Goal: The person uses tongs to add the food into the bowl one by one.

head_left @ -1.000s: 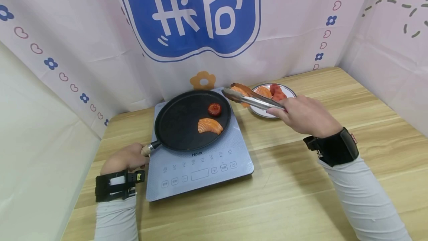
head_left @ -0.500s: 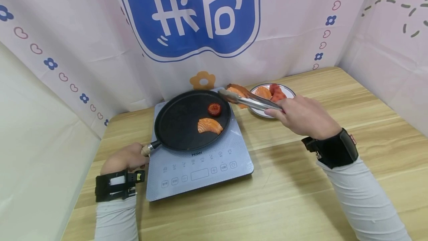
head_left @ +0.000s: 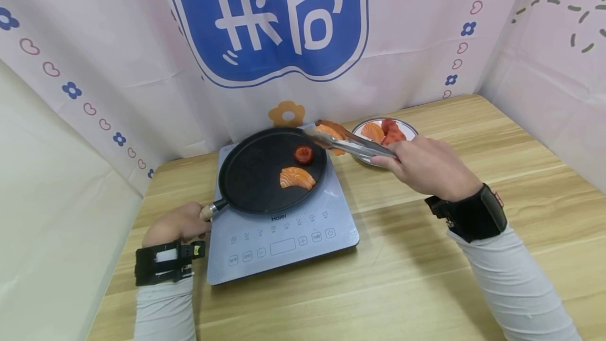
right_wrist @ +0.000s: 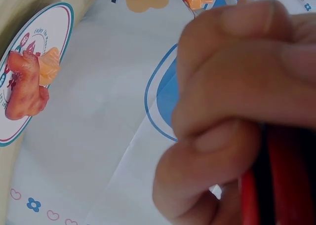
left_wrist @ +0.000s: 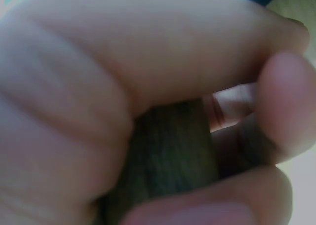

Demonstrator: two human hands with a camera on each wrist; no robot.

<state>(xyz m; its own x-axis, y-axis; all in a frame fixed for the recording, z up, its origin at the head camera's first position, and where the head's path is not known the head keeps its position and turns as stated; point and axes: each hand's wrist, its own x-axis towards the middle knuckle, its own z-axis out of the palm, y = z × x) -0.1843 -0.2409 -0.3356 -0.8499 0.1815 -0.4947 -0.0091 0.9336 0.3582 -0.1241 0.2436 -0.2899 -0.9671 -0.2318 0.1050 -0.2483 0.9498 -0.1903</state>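
Observation:
My left hand grips the wooden handle of a round black frying pan; in the left wrist view its fingers curl round the dark handle. In the pan lie a slice of salmon and a small round red piece. My right hand holds metal tongs, their tips near the pan's right rim. Pinched in the tongs is another piece of salmon. Curled fingers wrap the tongs in the right wrist view, where red and black parts show beneath.
The pan stands on a grey-blue Haier induction cooker with touch controls at its front. Right of it, a white plate bears a salmon slice and reddish meat. A printed cloth hangs behind the wooden table.
My right hand has moved slightly left, bringing the tongs and their salmon from beside the plate toward the pan's upper right rim. The left hand and pan have stayed still.

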